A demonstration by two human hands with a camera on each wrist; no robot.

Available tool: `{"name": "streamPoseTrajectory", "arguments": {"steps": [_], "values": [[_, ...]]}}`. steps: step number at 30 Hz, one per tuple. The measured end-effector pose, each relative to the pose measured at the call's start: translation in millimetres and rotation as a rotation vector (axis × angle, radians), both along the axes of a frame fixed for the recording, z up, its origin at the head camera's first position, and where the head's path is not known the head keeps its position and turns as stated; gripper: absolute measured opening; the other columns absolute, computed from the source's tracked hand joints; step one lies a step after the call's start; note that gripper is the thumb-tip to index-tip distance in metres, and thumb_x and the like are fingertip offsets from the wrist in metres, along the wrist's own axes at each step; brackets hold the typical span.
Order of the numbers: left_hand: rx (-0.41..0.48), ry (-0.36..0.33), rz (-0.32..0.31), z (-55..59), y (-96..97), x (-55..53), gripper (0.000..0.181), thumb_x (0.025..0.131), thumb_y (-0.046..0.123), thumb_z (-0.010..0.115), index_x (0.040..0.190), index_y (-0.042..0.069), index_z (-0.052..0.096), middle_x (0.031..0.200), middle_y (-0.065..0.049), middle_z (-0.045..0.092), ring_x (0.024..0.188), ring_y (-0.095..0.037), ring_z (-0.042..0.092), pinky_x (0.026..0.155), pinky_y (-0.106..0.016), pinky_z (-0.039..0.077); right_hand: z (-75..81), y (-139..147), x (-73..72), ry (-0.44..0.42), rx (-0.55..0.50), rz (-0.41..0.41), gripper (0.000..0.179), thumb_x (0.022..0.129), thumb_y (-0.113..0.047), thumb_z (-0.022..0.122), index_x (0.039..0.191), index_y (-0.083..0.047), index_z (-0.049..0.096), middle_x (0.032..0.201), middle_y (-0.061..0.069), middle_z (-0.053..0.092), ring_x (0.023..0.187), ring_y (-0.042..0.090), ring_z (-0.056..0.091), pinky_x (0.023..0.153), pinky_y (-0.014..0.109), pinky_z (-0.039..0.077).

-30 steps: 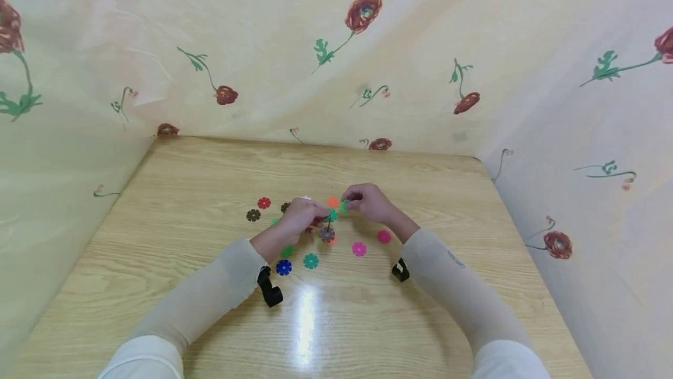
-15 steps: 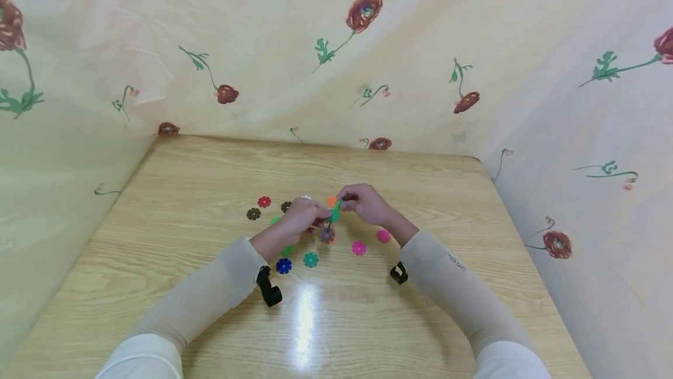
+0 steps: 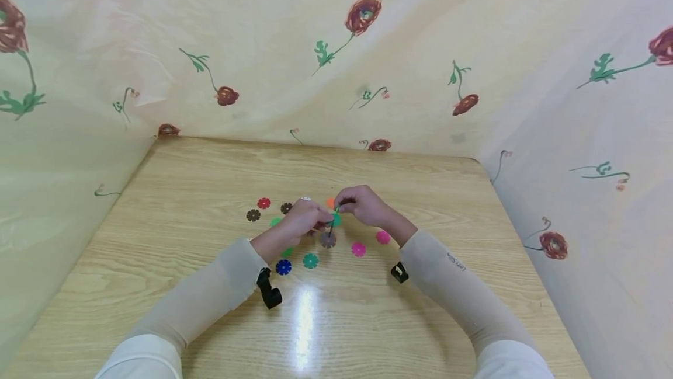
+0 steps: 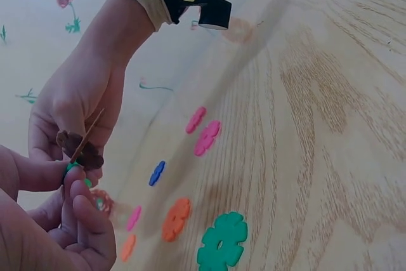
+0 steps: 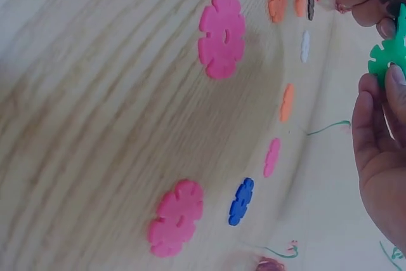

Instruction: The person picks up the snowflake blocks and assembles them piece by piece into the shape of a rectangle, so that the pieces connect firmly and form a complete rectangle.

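In the head view, my left hand holds a small assembly of notched plastic discs, with a brown disc hanging from it and a teal-green disc at its right. Fingers of my right hand pinch a bright green notched disc right against that assembly. From the left wrist, dark brown discs show crossed at an angle above the fingertips. Both hands meet over the table, and the fingers hide much of the joint between the discs.
Loose discs lie around the hands on the wooden table: two pink discs to the right, a teal disc and a blue disc in front, a red disc and brown ones at left. Flowered cloth rises behind.
My right hand has shifted slightly left, bringing the bright green disc up against the assembly and turning it more edge-on. The left hand stays nearly in place; its hanging brown disc dips slightly.
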State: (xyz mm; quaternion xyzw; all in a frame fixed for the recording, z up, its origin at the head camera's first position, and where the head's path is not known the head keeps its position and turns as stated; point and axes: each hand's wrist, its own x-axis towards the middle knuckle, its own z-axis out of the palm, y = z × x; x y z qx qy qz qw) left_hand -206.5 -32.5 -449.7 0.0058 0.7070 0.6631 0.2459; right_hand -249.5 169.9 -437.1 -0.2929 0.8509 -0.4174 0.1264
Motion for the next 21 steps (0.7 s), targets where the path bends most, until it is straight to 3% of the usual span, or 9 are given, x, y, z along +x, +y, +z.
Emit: {"name": "streamPoseTrajectory", "arguments": {"steps": [6, 7, 16, 21], "values": [[0.005, 0.003, 0.015, -1.0, 3.2, 1.2, 0.028, 0.091, 0.005, 0.065, 0.063, 0.007, 0.061, 0.061, -0.003, 0.055, 0.056, -0.016, 0.049, 0.055, -0.027, 0.040, 1.3, -2, -0.2, 0.072, -0.015, 0.067, 0.015, 0.090, 0.012, 0.066, 0.089, 0.001, 0.075, 0.088, 0.007, 0.074, 0.086, 0.021, 0.071, 0.077, 0.030, 0.059], [0.005, 0.005, 0.020, -1.3, 3.8, 1.7, 0.029, 0.091, 0.004, 0.065, 0.062, 0.007, 0.060, 0.061, -0.003, 0.055, 0.055, -0.016, 0.049, 0.055, -0.027, 0.040, 5.8, -3, 3.1, 0.081, -0.015, 0.074, 0.014, 0.090, 0.013, 0.066, 0.089, 0.003, 0.075, 0.088, 0.009, 0.074, 0.086, 0.023, 0.071, 0.077, 0.031, 0.059], [-0.019, -0.010, 0.084, -1.7, 10.4, 4.7, 0.025, 0.091, 0.000, 0.062, 0.067, 0.004, 0.063, 0.062, -0.004, 0.054, 0.055, -0.015, 0.050, 0.056, -0.026, 0.044, -1.6, -2, -0.8, 0.143, 0.010, 0.079, 0.018, 0.088, 0.014, 0.068, 0.085, -0.001, 0.077, 0.087, 0.006, 0.075, 0.083, 0.018, 0.072, 0.074, 0.028, 0.059], [-0.039, 0.017, 0.112, -3.4, 13.5, 5.1, 0.026, 0.089, -0.002, 0.060, 0.064, 0.004, 0.060, 0.060, -0.004, 0.054, 0.054, -0.015, 0.050, 0.053, -0.024, 0.044, -3.2, -2, -0.7, 0.180, 0.008, 0.084, 0.017, 0.086, 0.015, 0.069, 0.084, 0.000, 0.077, 0.086, 0.008, 0.075, 0.082, 0.019, 0.073, 0.072, 0.027, 0.059]]}}
